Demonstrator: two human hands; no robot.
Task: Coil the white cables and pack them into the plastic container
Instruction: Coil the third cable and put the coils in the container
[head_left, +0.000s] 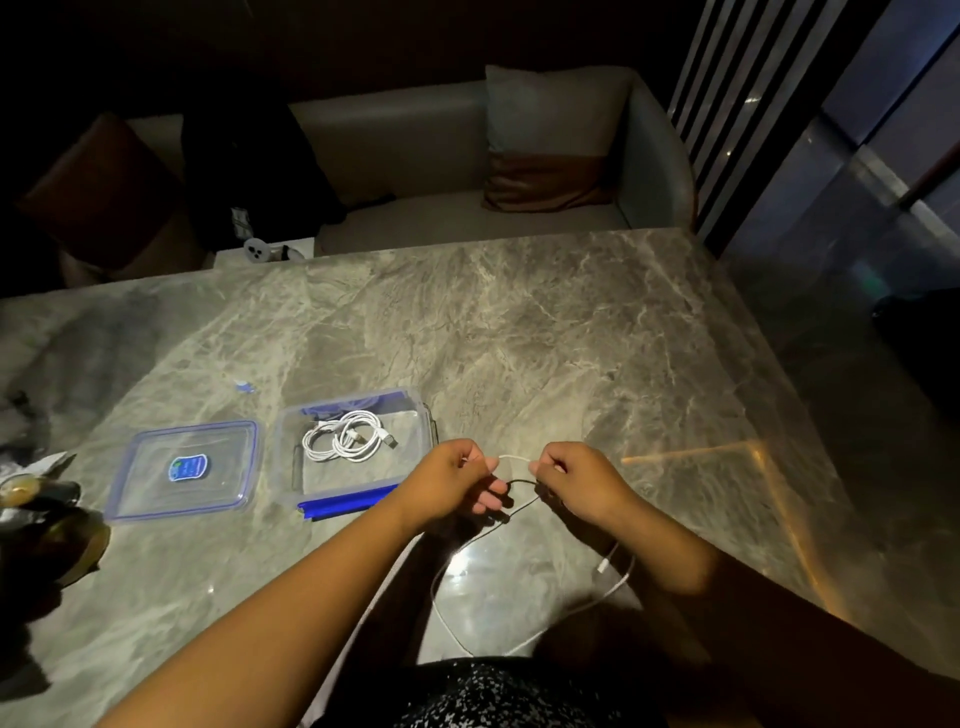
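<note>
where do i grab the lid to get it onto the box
Probably the lid by its near long edge, from above: it lies flat on the table, so only its raised rim gives fingers a hold. The left hand and right hand are busy pinching the white cable.

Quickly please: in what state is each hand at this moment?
Left hand: closed, pinching the thin white cable.
Right hand: closed, pinching the same cable a little further along.
</note>
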